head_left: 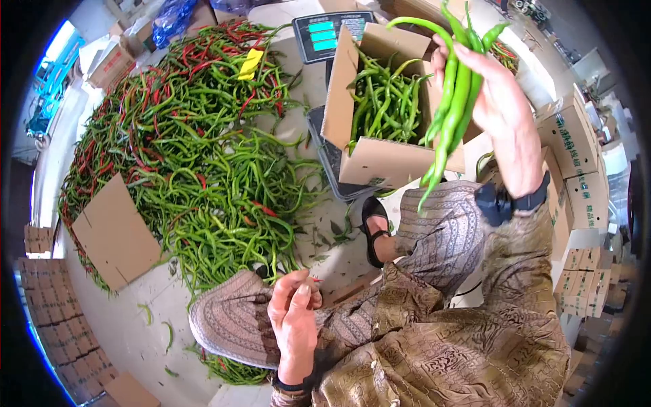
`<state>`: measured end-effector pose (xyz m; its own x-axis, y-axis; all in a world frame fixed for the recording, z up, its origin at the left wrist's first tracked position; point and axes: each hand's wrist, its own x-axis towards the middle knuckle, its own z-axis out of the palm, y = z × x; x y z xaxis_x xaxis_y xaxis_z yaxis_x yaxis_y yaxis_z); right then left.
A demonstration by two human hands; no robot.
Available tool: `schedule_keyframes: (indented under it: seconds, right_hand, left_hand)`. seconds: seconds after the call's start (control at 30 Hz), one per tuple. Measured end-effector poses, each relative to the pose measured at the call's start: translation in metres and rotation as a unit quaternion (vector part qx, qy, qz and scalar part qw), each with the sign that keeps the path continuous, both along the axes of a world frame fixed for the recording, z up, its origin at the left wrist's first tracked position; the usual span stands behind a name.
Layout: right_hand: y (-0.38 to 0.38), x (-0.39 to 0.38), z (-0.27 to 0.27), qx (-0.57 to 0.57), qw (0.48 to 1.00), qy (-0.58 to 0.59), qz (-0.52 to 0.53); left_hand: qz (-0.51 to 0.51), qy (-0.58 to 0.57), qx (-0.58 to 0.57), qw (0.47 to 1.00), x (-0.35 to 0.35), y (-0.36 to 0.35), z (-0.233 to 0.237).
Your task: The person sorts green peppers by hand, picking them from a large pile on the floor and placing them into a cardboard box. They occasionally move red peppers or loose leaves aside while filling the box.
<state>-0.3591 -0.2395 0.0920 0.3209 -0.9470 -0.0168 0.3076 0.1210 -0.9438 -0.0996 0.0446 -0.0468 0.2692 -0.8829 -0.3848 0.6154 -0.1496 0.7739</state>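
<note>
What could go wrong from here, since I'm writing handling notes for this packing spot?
The green peppers in the right hand hang partly outside the box in this view, so some might slip and miss it. A raised flap could snag them on the way in. The sandalled foot is close to the scale, so a shift might nudge it.
</note>
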Motion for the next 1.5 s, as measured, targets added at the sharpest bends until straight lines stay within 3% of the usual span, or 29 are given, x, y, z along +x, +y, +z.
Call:
schedule_keyframes:
  seconds: [0.07, 0.13, 0.2, 0.23, 0.27, 0.3, 0.33, 0.47, 0.5, 0.53, 0.57, 0.6, 0.63, 0.67, 0.77, 0.87, 0.9, 0.93, 0.97, 1.1, 1.33, 1.47, 1.5]
  right_hand:
    - [-0.033, -0.019, -0.004, 0.034, 0.998, 0.009, -0.052]
    - [-0.064, -0.031, -0.02, 0.053, 0.998, 0.033, -0.001]
    - [-0.078, -0.025, -0.048, 0.094, 0.991, 0.089, -0.021]
    - [-0.069, -0.023, -0.058, 0.097, 0.978, 0.177, -0.058]
    - [-0.081, -0.03, -0.083, 0.142, 0.976, 0.164, -0.035]
    - [-0.083, -0.038, -0.098, 0.154, 0.969, 0.178, -0.075]
    - [-0.081, -0.042, -0.106, 0.166, 0.961, 0.192, -0.112]
    - [-0.053, -0.052, -0.094, 0.096, 0.978, 0.18, -0.046]
    - [-0.052, -0.056, -0.095, 0.111, 0.977, 0.175, -0.042]
    - [-0.05, -0.057, -0.095, 0.124, 0.977, 0.169, -0.036]
    - [-0.039, -0.048, -0.084, 0.122, 0.967, 0.214, -0.069]
    - [-0.034, -0.048, -0.081, 0.12, 0.967, 0.213, -0.069]
    - [-0.03, -0.051, -0.08, 0.129, 0.966, 0.218, -0.057]
    - [-0.025, -0.047, -0.074, 0.137, 0.964, 0.223, -0.043]
    - [0.007, -0.025, -0.041, 0.129, 0.976, 0.172, 0.023]
    - [0.036, 0.001, -0.02, 0.164, 0.974, 0.121, 0.096]
    - [0.044, 0.009, -0.017, 0.152, 0.973, 0.13, 0.119]
    - [0.05, 0.012, -0.02, 0.155, 0.967, 0.125, 0.159]
    - [0.055, 0.018, -0.024, 0.176, 0.961, 0.119, 0.18]
    - [0.073, 0.042, -0.051, 0.27, 0.919, 0.112, 0.265]
    - [0.09, 0.067, -0.107, 0.359, 0.891, 0.063, 0.27]
    - [0.096, 0.079, -0.122, 0.372, 0.896, 0.025, 0.242]
    - [0.1, 0.085, -0.126, 0.385, 0.893, 0.022, 0.233]
  left_hand:
    - [-0.01, 0.003, -0.008, 1.0, -0.002, -0.003, 0.001]
    - [-0.023, 0.01, 0.007, 1.0, -0.004, -0.008, 0.002]
    - [-0.034, 0.011, 0.0, 0.999, -0.006, -0.014, 0.006]
    - [-0.046, 0.014, 0.009, 0.999, -0.006, -0.017, 0.011]
    - [-0.058, 0.019, 0.018, 0.998, -0.006, -0.02, 0.018]
    - [-0.057, -0.004, 0.039, 0.998, -0.004, -0.021, 0.028]
    - [-0.064, 0.0, -0.012, 0.998, 0.002, -0.022, 0.031]
    - [0.035, -0.043, 0.027, 0.998, 0.043, -0.015, 0.065]
    - [0.094, 0.145, -0.035, 0.984, 0.069, -0.007, 0.061]
    - [0.15, 0.327, -0.097, 0.928, 0.089, -0.004, 0.058]
    - [0.152, 0.114, -0.05, 0.981, 0.093, -0.01, 0.072]
    - [0.147, -0.105, 0.001, 0.984, 0.097, -0.015, 0.084]
    - [0.147, -0.144, 0.011, 0.978, 0.111, -0.016, 0.082]
    - [0.168, -0.131, -0.004, 0.977, 0.112, -0.027, 0.092]
    - [0.114, -0.135, -0.049, 0.983, 0.147, -0.033, 0.063]
    - [0.11, -0.118, 0.022, 0.987, 0.158, -0.045, 0.03]
    - [0.152, -0.111, 0.042, 0.981, 0.157, -0.05, 0.017]
    - [0.193, -0.103, 0.064, 0.974, 0.157, -0.054, 0.005]
    - [0.15, -0.095, 0.078, 0.981, 0.164, -0.053, -0.004]
    - [0.137, -0.066, 0.13, 0.98, 0.189, -0.046, -0.051]
    - [0.093, -0.079, 0.213, 0.969, 0.19, -0.042, -0.084]
    - [0.048, -0.047, 0.161, 0.985, 0.199, -0.025, -0.125]
    - [0.016, -0.139, 0.137, 0.981, 0.196, -0.019, -0.137]
